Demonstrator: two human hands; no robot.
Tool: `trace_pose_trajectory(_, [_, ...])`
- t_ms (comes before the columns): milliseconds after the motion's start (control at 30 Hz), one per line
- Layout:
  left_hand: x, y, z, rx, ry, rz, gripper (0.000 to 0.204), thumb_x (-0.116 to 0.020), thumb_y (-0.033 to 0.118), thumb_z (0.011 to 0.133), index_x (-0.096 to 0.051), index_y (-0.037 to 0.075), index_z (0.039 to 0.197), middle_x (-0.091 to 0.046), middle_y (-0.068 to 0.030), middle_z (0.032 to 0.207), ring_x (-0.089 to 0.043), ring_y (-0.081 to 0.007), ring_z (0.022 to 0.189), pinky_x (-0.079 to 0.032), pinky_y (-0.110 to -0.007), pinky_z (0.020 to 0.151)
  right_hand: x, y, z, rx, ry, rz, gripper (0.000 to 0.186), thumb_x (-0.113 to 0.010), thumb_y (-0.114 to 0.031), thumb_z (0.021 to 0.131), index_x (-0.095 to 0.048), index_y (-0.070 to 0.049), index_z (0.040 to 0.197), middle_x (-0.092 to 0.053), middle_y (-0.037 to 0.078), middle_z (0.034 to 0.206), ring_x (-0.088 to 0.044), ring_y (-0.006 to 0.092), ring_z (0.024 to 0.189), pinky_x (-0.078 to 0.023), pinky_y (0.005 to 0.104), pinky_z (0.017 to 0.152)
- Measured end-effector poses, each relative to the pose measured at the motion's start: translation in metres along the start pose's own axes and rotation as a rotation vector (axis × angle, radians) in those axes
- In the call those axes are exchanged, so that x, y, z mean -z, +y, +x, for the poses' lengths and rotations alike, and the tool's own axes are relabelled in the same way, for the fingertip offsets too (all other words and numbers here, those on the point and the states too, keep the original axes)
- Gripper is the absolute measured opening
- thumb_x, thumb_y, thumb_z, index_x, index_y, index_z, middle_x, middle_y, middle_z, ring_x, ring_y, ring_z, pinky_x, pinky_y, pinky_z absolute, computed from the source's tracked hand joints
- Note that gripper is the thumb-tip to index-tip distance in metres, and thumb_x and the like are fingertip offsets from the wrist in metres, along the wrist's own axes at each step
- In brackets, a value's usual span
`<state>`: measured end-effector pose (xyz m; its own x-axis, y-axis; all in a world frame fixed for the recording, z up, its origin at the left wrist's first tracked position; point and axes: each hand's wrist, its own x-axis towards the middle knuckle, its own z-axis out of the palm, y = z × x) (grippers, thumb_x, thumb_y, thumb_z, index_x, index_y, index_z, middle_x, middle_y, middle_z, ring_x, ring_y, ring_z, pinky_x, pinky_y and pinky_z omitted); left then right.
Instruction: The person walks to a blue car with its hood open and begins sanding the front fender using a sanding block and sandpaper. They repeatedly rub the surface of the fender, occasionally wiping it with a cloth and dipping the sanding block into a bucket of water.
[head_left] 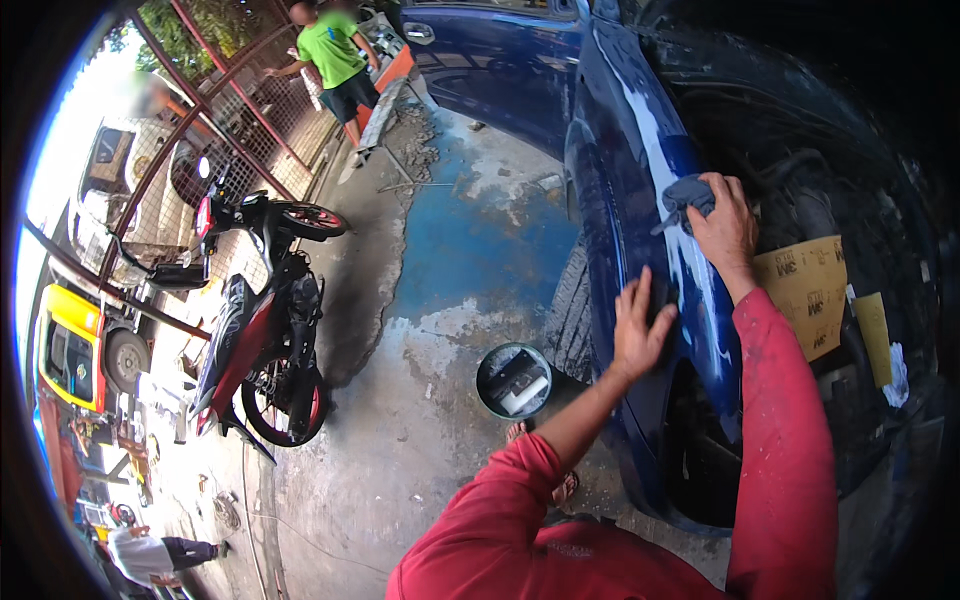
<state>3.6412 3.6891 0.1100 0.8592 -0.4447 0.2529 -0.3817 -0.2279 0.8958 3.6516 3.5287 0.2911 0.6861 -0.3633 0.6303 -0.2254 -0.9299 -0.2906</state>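
Note:
A dark blue car fender [620,180] with pale sanded streaks curves down the right side. My left hand [640,330] lies flat against the fender's side, fingers spread over a dark pad pressed to the panel; whether it grips the pad I cannot tell. My right hand [725,225] rests on the fender's top edge, closed around a crumpled grey-blue cloth [688,195]. Both arms wear red sleeves.
A round dark bucket [513,380] sits on the concrete floor by the front tyre [570,310]. A red and black motorcycle [260,330] stands to the left. Tan sandpaper sheets [810,290] lie in the engine bay. A person in a green shirt [333,50] stands far back.

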Motion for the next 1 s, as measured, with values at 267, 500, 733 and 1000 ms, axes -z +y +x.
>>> trace_pose_trajectory(267, [0.002, 0.04, -0.006, -0.181, 0.214, -0.076, 0.08, -0.074, 0.037, 0.101, -0.043, 0.001, 0.167, -0.053, -0.0304, 0.151, -0.051, -0.048, 0.137, -0.04, -0.052, 0.119, -0.006, 0.008, 0.001, -0.079, 0.036, 0.053, 0.043, -0.082, -0.025, 0.089, -0.066, -0.017, 0.128, -0.069, 0.014, 0.124, -0.069, 0.0423, 0.115, -0.057, 0.0517, 0.094])
trace_pose_trajectory(500, [0.017, 0.036, 0.06, -0.187, 0.153, -0.089, 0.079, -0.073, 0.041, 0.102, -0.046, 0.001, 0.164, -0.055, -0.0296, 0.149, -0.052, -0.047, 0.136, -0.042, -0.05, 0.118, -0.012, 0.016, 0.001, -0.156, 0.074, 0.094, 0.044, -0.081, -0.035, 0.091, -0.064, -0.021, 0.129, -0.07, 0.015, 0.122, -0.07, 0.0434, 0.114, -0.058, 0.0534, 0.092])
trace_pose_trajectory(733, [0.003, 0.069, -0.02, -0.308, 0.221, -0.032, 0.082, -0.078, 0.037, 0.099, -0.045, 0.001, 0.165, -0.053, -0.0309, 0.149, -0.052, -0.0475, 0.135, -0.04, -0.052, 0.117, -0.013, 0.016, 0.004, -0.246, 0.078, 0.155, 0.044, -0.083, -0.033, 0.091, -0.067, -0.012, 0.127, -0.073, 0.021, 0.12, -0.069, 0.0448, 0.115, -0.055, 0.0511, 0.098])
trace_pose_trajectory(1000, [-0.006, 0.073, 0.062, 0.086, 0.24, -0.018, 0.079, -0.065, 0.05, 0.106, -0.042, 0.006, 0.167, -0.053, -0.0346, 0.149, -0.052, -0.0524, 0.134, -0.042, -0.054, 0.116, 0.037, -0.01, 0.026, -0.081, -0.118, 0.115, 0.045, -0.082, -0.023, 0.081, -0.07, -0.014, 0.122, -0.074, 0.019, 0.116, -0.071, 0.0448, 0.113, -0.058, 0.0549, 0.092])
